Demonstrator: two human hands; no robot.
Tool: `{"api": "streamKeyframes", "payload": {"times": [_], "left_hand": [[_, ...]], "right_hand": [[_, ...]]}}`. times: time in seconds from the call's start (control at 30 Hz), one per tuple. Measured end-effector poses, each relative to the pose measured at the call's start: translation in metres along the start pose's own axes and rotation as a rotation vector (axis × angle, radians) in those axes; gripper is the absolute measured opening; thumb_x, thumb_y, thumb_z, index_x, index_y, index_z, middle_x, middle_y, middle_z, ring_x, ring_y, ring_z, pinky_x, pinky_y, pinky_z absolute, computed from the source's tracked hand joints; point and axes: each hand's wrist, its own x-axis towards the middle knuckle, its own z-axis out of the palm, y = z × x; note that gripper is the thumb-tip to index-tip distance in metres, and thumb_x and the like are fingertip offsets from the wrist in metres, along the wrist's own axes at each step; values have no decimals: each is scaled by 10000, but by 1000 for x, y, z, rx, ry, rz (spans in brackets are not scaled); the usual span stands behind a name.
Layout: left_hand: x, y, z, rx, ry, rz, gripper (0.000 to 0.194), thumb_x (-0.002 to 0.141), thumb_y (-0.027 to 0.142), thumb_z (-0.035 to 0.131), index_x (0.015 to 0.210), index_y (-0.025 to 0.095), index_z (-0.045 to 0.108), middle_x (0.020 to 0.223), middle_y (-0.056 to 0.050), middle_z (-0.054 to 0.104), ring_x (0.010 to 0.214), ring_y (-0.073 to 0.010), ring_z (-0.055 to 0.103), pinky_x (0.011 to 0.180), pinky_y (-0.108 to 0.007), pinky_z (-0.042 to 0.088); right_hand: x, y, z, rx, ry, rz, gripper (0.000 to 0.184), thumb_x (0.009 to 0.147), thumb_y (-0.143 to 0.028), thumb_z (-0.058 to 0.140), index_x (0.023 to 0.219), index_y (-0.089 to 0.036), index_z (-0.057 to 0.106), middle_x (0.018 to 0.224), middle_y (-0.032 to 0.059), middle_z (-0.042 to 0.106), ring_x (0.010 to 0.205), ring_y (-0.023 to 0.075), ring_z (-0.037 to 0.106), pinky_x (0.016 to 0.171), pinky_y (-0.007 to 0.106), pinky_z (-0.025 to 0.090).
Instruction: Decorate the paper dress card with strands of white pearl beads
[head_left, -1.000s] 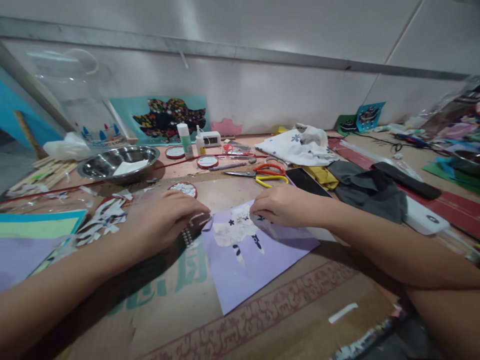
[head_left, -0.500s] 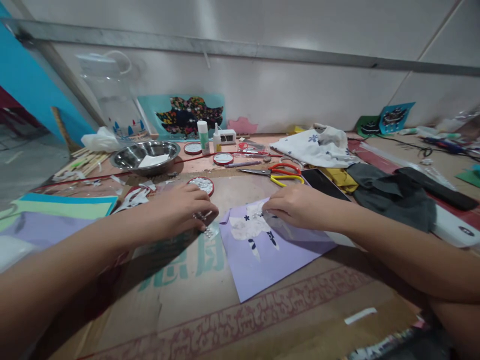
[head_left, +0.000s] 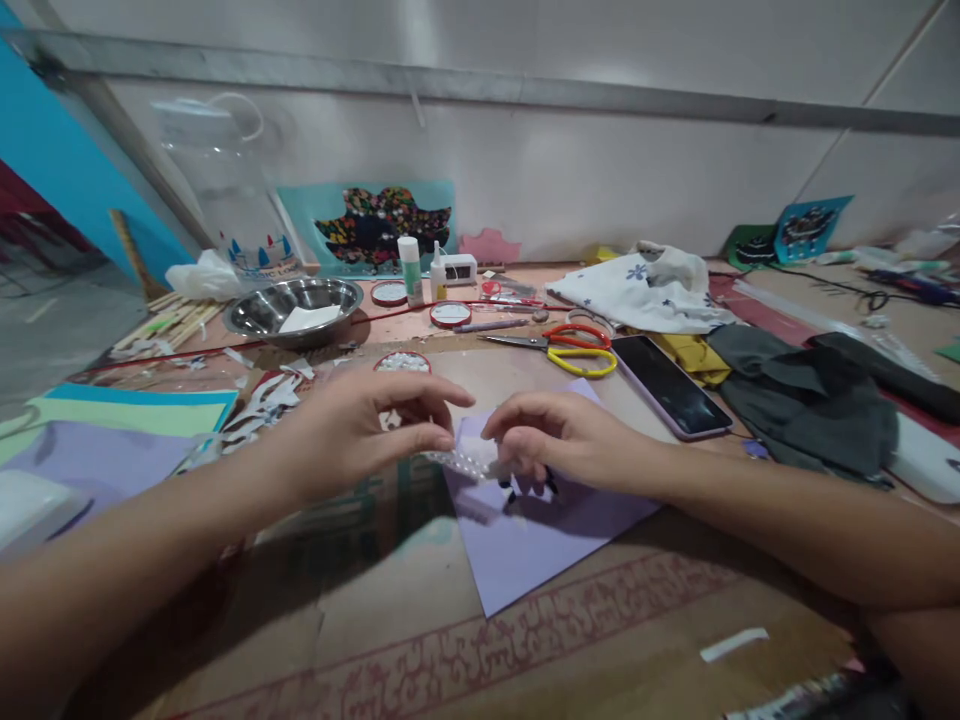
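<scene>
My left hand (head_left: 360, 430) and my right hand (head_left: 555, 440) meet above a lilac paper sheet (head_left: 540, 535) that lies on brown cardboard. Between their fingertips hangs a small clear strip of white pearl beads (head_left: 465, 462). The left thumb and forefinger pinch its left end, and the right fingers pinch its right end. A white paper cut-out with dark blue flower marks is glued to the sheet and is mostly hidden under my right hand. Just beyond my left hand stands a red-rimmed lid of white beads (head_left: 403, 362).
Red and yellow scissors (head_left: 559, 350), a black phone (head_left: 670, 383), a steel bowl (head_left: 294, 306), glue bottles (head_left: 411, 270), white flowered cloth (head_left: 645, 290) and dark cloth (head_left: 810, 390) lie behind. Coloured paper sheets (head_left: 112, 425) and paper scraps sit at left.
My left hand lifted off the cardboard with the bead strip and moved right. My right hand rose from the cut-out to meet it and took the strip's other end.
</scene>
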Motion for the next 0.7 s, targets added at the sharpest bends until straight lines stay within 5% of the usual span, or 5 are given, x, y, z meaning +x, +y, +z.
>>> {"api": "streamKeyframes", "payload": {"times": [0.3,0.43,0.7], "left_hand": [[-2,-7,43,-122,70,-106,332,936,382,577,1214,216,648,811,-6,678,729,-161,635,653,-287,526],[-3,-20,46,68,250,-25,363,939,409,590,1234,198,568,1010,-52,648,865,-183,632,782,-339,549],[-4,-21,50,214,359,132,182,912,327,653,1000,211,544,1121,-76,588,1098,-235,581,931,-406,509]], "right_hand": [[2,7,14,223,-113,244,105,918,-254,573,955,-166,615,627,-44,650,404,53,524,343,129,379],[3,14,15,327,-1,209,97,906,-237,587,972,-167,576,655,-31,691,424,52,559,364,121,415],[4,19,20,401,41,153,70,925,-217,574,965,-159,571,633,-34,678,423,53,564,355,122,414]]}}
